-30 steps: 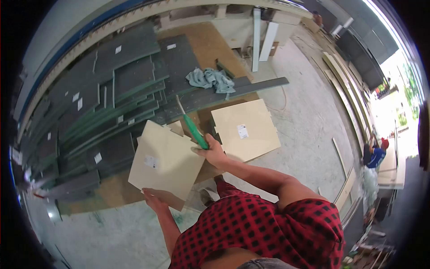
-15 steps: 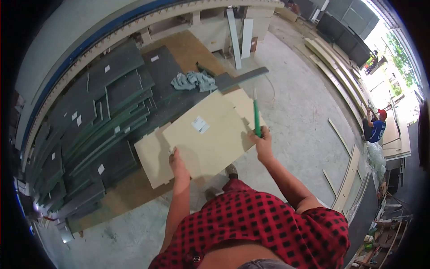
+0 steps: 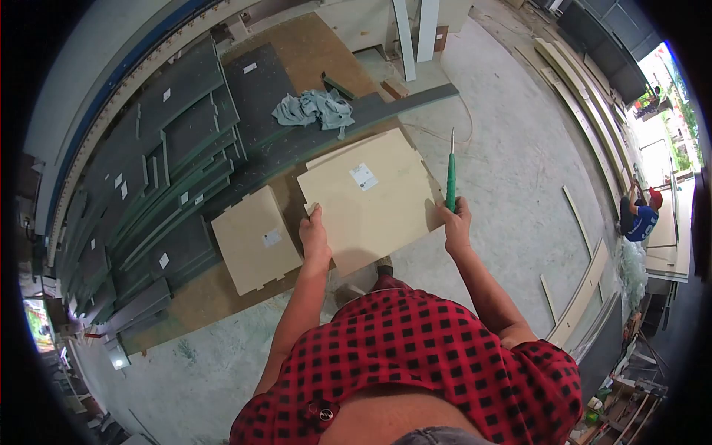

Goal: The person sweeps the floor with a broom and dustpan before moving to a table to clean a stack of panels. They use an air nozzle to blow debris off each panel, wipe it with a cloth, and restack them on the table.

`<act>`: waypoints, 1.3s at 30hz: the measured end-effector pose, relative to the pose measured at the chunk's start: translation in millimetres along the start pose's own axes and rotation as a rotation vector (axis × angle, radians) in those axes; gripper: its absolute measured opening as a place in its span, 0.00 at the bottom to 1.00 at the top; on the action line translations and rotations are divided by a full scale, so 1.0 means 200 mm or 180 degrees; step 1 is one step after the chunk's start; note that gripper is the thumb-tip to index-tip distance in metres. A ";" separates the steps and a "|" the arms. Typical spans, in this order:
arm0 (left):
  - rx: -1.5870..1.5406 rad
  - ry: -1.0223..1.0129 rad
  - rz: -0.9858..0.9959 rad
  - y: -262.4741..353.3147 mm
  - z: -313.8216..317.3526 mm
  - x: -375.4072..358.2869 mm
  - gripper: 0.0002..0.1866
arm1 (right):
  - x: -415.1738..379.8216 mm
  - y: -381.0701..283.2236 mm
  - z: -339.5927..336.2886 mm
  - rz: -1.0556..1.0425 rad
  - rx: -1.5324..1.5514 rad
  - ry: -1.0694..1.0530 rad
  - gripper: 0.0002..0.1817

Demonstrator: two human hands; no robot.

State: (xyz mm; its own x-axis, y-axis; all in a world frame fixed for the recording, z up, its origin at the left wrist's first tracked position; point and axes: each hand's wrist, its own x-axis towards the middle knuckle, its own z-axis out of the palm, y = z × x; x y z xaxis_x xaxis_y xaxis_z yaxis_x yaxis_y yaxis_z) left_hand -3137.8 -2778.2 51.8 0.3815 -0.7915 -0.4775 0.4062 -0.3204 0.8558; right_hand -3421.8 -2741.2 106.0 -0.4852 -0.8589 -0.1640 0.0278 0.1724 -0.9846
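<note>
A cream panel [image 3: 386,215] with notched edges and a white label [image 3: 363,177] is held up in front of me. At its left edge my left hand [image 3: 315,236] grips it, thumb on top. My right hand [image 3: 455,221] grips its right edge and also holds a green-handled tool [image 3: 451,178] with a thin metal tip pointing away from me. Part of another cream sheet shows behind the panel's far edge. To the left lies a separate cream panel [image 3: 248,237] with its own label.
Dark green panels [image 3: 193,141] are stacked at the left, with a grey-blue cloth [image 3: 315,110] beyond my panel. Long boards [image 3: 582,104] lie at the right. A person in a blue shirt [image 3: 642,221] is at the far right, near loose strips on the floor.
The labelled panel and both hands have shifted right. The other cream panel, mostly covered before, now shows separately at the left. The view has turned slightly.
</note>
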 end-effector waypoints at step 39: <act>0.2966 0.0570 0.0938 -0.04 0.22 0.11 0.30 | 0.28 0.21 -0.05 0.0473 -0.0895 -0.0522 0.25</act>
State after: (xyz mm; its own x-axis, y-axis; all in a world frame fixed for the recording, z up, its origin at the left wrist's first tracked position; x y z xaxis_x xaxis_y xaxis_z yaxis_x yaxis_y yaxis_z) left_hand -3170.4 -2815.5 43.1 0.5133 -0.8396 -0.1778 -0.5105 -0.4653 0.7231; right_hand -3455.8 -2777.4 55.6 -0.3466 -0.8765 -0.3341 -0.1650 0.4076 -0.8981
